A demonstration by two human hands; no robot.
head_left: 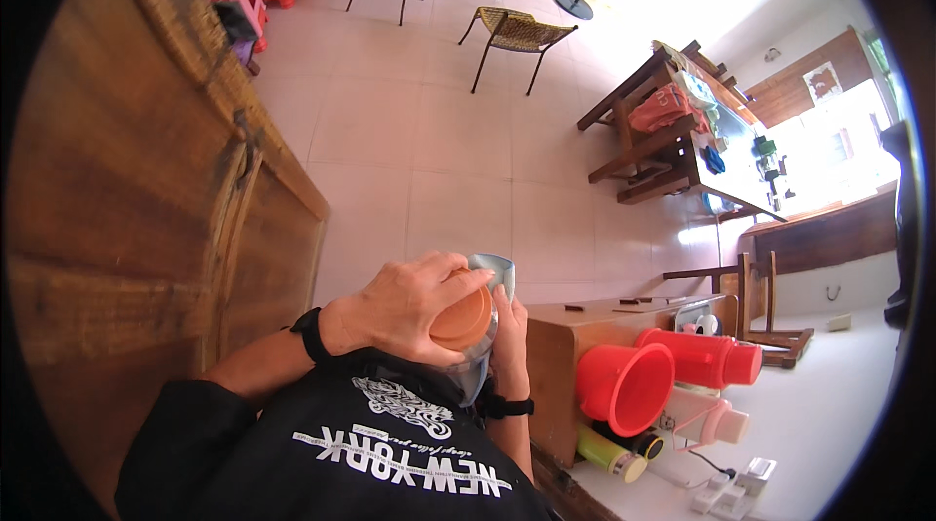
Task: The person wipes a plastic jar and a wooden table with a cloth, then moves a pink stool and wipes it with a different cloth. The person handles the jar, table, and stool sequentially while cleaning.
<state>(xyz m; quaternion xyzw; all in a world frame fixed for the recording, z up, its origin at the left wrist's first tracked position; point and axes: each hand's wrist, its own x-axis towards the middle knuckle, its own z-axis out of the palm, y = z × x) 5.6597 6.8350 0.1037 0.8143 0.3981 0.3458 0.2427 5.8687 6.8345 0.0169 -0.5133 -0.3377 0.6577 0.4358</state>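
Observation:
In front of my chest, my left hand is curved over the orange round lid of a clear jar, fingers on its far side and thumb on its near side. My right hand grips the jar's right side through a light blue-grey cloth. One part of the cloth sticks up beyond my fingertips, and another hangs below the jar. Most of the jar's body is hidden by my hands and the cloth. Both wrists wear black bands.
A large wooden furniture panel rises close on my left. At right, a wooden cabinet bears a red bucket, a red thermos flask, a pink flask and a green bottle. Ahead are a woven chair and a standing fan.

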